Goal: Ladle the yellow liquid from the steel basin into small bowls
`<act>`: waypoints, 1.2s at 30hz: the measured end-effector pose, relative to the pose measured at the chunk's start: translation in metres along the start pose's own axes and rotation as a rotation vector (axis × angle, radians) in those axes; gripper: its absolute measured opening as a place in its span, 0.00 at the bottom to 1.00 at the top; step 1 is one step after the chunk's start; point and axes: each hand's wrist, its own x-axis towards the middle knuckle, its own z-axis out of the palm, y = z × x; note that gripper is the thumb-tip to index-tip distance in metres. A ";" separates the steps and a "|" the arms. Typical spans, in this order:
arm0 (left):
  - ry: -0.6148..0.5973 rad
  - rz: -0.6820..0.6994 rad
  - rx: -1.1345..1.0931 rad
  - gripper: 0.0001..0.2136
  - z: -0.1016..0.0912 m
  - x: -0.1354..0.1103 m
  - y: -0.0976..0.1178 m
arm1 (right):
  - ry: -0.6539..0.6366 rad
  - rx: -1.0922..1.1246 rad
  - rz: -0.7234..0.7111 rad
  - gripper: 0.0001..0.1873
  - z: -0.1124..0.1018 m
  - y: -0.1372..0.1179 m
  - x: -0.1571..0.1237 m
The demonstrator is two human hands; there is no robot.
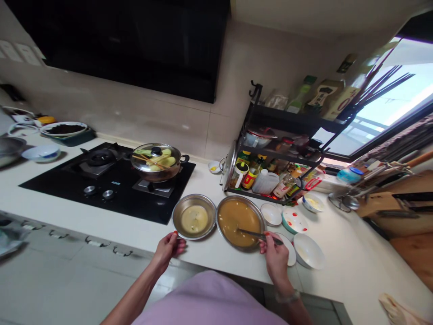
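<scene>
My right hand [275,255] is closed on a metal utensil [259,234] whose tip dips into the brown liquid of a steel bowl [241,220] at the counter's front. My left hand [168,248] rests at the counter edge with fingers curled, just below a second steel bowl [194,216] that holds a little pale yellow liquid. It touches the counter and holds nothing that I can see.
A lidded pot [158,161] with yellow pieces sits on the black gas hob [108,180]. Small white and dotted bowls [294,221] lie right of the steel bowls. A black rack [270,171] of bottles and jars stands behind them. Dishes crowd the far left counter.
</scene>
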 end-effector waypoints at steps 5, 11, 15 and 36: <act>0.010 0.000 -0.014 0.06 0.001 -0.001 0.002 | 0.085 0.126 0.025 0.22 -0.005 -0.005 0.011; 0.018 -0.001 -0.010 0.05 0.000 -0.001 0.003 | 0.091 0.162 -0.010 0.22 -0.008 -0.007 0.017; 0.011 0.004 -0.012 0.06 0.000 -0.002 0.004 | 0.126 0.190 0.014 0.21 -0.007 -0.009 0.019; 0.018 0.013 -0.062 0.05 -0.011 0.001 -0.001 | -0.190 0.174 -0.079 0.23 0.076 -0.019 -0.008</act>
